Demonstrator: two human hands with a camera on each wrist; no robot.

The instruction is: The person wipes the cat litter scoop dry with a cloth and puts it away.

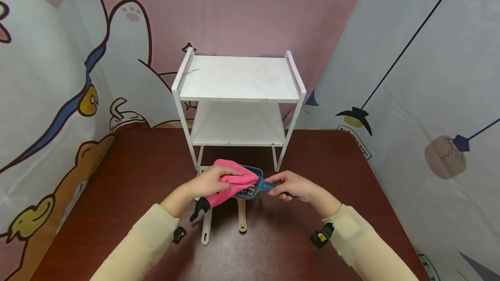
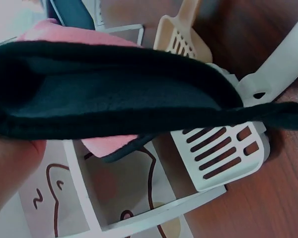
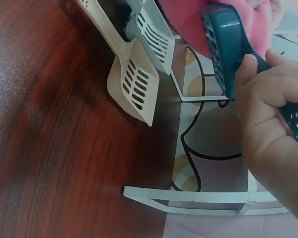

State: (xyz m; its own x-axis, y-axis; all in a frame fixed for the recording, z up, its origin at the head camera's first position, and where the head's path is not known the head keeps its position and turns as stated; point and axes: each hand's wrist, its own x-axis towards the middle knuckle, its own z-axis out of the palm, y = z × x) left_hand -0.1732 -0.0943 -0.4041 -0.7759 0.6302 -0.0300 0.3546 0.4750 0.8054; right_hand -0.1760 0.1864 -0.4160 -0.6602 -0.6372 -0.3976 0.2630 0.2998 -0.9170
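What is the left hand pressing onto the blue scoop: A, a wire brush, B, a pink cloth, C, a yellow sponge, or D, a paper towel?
B: the left hand holds a pink cloth against the blue scoop, while the right hand grips the scoop's handle.

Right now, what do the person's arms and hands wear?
Both arms wear long cream sleeves ending at the wrists. The left hand and right hand are bare, without gloves. A small black device hangs under each wrist; the right one has a yellow mark.
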